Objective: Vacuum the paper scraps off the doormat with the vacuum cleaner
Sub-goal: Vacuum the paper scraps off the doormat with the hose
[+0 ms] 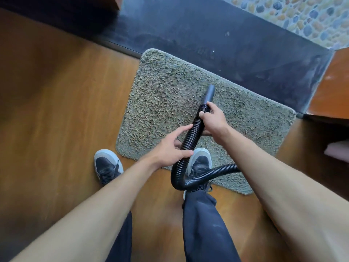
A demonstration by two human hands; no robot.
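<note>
One doormat (188, 103), grey-green and shaggy, askew on the wooden floor (66, 110), far edge against a dark threshold strip (245, 53). One black ribbed hose (190, 133) ending in one smooth dark nozzle (209, 93), tip pointed down over the middle of the doormat; touching the pile or just above it, impossible to tell.

Two hands, both on the hose. Right hand (213, 120): grip closed round the ribbing just behind the nozzle. Left hand (170, 150), nearer: grip holding the hose between thumb and forefinger, other fingers tucked behind it.

Two dark shoes with pale toes: left shoe (106, 165) on the floor just left of the doormat, right shoe (201, 161) on its near edge, partly hidden by the hose.

Hose looping beside the right shoe, then passing under the right forearm, the rest hidden. Two tiny pale specks (213, 51) on the strip, too small to name. Scraps among the pile hard to make out. Pebbled surface (302, 16) cut off at far right.
</note>
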